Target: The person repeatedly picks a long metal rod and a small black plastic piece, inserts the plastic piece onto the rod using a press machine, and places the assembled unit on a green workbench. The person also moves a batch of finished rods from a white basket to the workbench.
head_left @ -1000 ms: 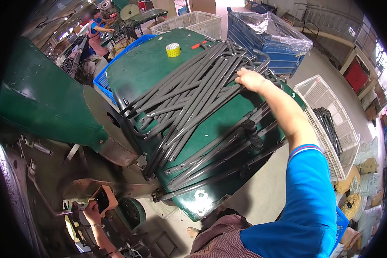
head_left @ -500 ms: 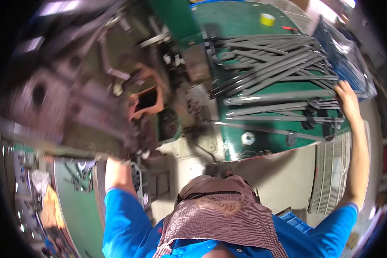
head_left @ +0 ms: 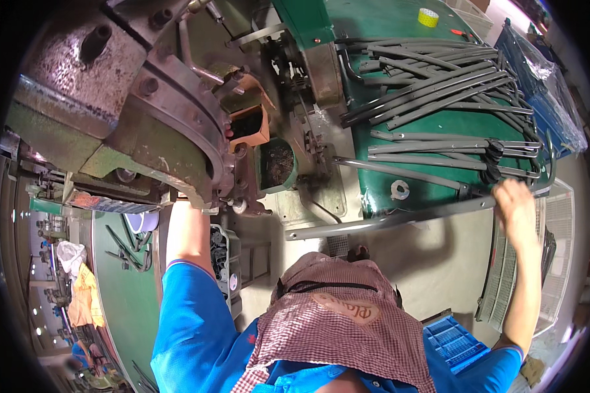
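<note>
My right hand point(head_left: 514, 206) is closed around a long grey metal tube point(head_left: 400, 221). The tube reaches leftward across the front edge of the green table point(head_left: 432, 196), its far-left end hanging over the floor. Holes show along it. My left forearm point(head_left: 189, 232) goes up behind the large press machine point(head_left: 157, 124), which hides the hand and its fingers. Beyond my right hand, several more grey tubes point(head_left: 439, 92) lie piled on the table. Nearer to it are folded tube pieces with black joints point(head_left: 491, 160).
An orange box point(head_left: 259, 131) and a green container point(head_left: 278, 164) sit beside the press. White tape point(head_left: 400, 190) and yellow tape point(head_left: 428, 18) rest on the table. A grey bin of dark parts point(head_left: 226, 262) stands by my left arm; a blue crate point(head_left: 455, 344) is low at right.
My right hand has come nearer to me, drawing one tube off the table toward my front. The view has turned a little, and the press shows larger and sharper. My left arm stays behind the press.
</note>
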Demonstrator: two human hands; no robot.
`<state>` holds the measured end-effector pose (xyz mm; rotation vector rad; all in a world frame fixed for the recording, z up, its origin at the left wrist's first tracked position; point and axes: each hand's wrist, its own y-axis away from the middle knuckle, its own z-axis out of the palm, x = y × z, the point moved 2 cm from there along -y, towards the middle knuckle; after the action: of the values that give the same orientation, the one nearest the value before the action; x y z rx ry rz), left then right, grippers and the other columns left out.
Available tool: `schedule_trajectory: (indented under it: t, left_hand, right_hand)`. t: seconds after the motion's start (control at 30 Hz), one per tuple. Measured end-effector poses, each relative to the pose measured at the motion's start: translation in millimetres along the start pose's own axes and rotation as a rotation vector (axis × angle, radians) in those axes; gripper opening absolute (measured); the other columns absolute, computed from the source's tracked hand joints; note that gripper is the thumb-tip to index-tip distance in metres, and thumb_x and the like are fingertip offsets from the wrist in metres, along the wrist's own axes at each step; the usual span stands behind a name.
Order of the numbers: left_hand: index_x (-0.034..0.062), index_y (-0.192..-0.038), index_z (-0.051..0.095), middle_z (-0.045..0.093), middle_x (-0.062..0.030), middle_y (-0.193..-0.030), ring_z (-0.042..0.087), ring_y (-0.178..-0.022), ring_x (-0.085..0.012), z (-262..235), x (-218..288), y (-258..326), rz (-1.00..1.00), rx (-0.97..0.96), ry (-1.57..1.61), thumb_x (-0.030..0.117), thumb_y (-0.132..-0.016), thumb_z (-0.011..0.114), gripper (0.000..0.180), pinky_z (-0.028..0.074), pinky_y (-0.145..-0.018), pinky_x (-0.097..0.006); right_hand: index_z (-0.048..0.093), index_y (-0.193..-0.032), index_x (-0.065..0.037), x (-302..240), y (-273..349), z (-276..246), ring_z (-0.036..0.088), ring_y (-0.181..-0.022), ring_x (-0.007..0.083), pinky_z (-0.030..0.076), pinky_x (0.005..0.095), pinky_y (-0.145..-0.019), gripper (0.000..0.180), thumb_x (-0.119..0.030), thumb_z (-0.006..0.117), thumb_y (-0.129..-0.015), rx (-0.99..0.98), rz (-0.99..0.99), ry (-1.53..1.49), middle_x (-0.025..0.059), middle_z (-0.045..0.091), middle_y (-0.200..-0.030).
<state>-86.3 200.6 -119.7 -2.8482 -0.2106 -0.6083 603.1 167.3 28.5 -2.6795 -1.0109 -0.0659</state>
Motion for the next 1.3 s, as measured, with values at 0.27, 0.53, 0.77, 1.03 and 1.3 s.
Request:
schedule_trajectory:
  t: [0.27,0.53,0.77,1.03,1.3]
  left_hand:
    - [0.0012,-0.082,0.068,0.067,-0.0138,-0.076,0.065,-0.074,-0.0262,30,9,-65,0.12,-0.088,-0.018,0.012,-0.072,0.072,0.015,0.05,-0.069,-0.036]
    - [-0.0006,-0.081,0.068,0.066,-0.0146,-0.075,0.065,-0.073,-0.0266,38,-22,-71,0.117,-0.092,-0.05,0.008,-0.07,0.073,0.014,0.05,-0.068,-0.035]
    - [-0.0018,-0.082,0.068,0.066,-0.0148,-0.075,0.064,-0.071,-0.0258,4,11,-25,0.015,-0.083,-0.044,0.007,-0.072,0.072,0.014,0.05,-0.066,-0.035]
    - [-0.0033,-0.083,0.067,0.066,-0.0149,-0.074,0.063,-0.068,-0.0249,26,52,-39,-0.031,-0.161,-0.039,0.005,-0.074,0.07,0.013,0.05,-0.063,-0.034]
    - [-0.0047,-0.085,0.067,0.065,-0.0151,-0.074,0.063,-0.065,-0.024,-8,19,-20,-0.094,-0.176,0.006,0.004,-0.076,0.069,0.012,0.05,-0.06,-0.033]
  right_hand:
    - [0.055,-0.09,-0.006,-64,19,22,0.056,-0.073,0.0312,0.045,0.0414,-0.067,0.032,-0.006,0.072,-0.063,-0.133,0.098,-0.224,0.0102,0.053,-0.082]
    - [0.057,-0.089,-0.006,-80,32,30,0.06,-0.068,0.028,0.048,0.0394,-0.061,0.028,-0.005,0.072,-0.065,-0.136,0.156,-0.281,0.0086,0.053,-0.077]
    - [0.058,-0.087,-0.006,-104,23,46,0.06,-0.067,0.0297,0.048,0.041,-0.058,0.024,-0.007,0.073,-0.068,-0.136,0.137,-0.409,0.0088,0.055,-0.075]
    - [0.058,-0.086,-0.007,-120,-2,59,0.06,-0.066,0.029,0.046,0.0396,-0.056,0.022,-0.009,0.075,-0.071,-0.124,0.06,-0.491,0.0074,0.056,-0.073]
    - [0.058,-0.09,-0.008,-124,-12,71,0.063,-0.074,0.0291,0.049,0.0411,-0.062,0.026,-0.01,0.073,-0.07,-0.177,0.008,-0.475,0.0078,0.058,-0.082]
